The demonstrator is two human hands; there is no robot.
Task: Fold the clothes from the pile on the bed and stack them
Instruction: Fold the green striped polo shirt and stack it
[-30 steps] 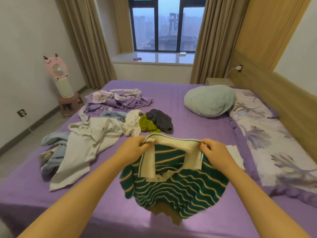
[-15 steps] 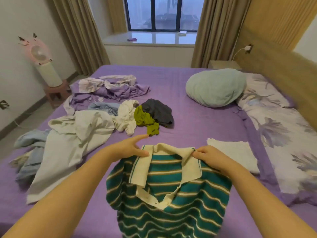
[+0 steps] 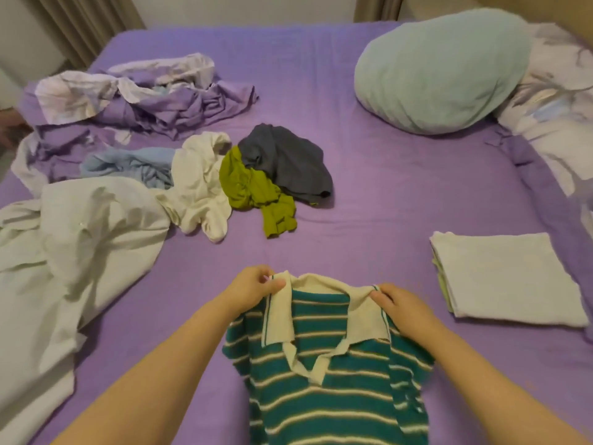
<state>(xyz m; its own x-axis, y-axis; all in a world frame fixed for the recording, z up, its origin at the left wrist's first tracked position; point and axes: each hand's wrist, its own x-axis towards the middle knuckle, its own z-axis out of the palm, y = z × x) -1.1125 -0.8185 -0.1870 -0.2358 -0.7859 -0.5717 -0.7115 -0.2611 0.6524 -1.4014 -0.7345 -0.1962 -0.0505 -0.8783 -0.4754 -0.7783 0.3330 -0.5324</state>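
1. Both forearms reach in from the bottom corners of the frame and converge at the lower centre, over a green and cream striped polo shirt (image 3: 324, 387) that lies front-up on the purple bed (image 3: 385, 187).
2. The left hand (image 3: 253, 289) sits at the left end of the cream collar (image 3: 324, 303), knuckles up, thumb and fingers curled and pinching the collar corner.
3. The right hand (image 3: 401, 305) sits at the right end of the collar, fingers bent down and gripping the fabric there, wrist angled toward the lower right.
4. The collar is stretched between the two hands; the shirt body runs down to the bottom edge of the frame.
5. A folded white garment (image 3: 507, 277) lies flat at the right of the frame, apart from the right hand.
6. The unfolded pile fills the left and upper left: a large pale garment (image 3: 73, 239), a cream piece (image 3: 199, 187), a light blue piece (image 3: 128, 162), an olive green piece (image 3: 253, 191) touching a dark grey piece (image 3: 285, 159), and crumpled purple and white cloth (image 3: 128, 97) behind them.
7. A pale blue-green pillow (image 3: 442, 69) rests at the upper right beside a floral pillow (image 3: 558, 101).
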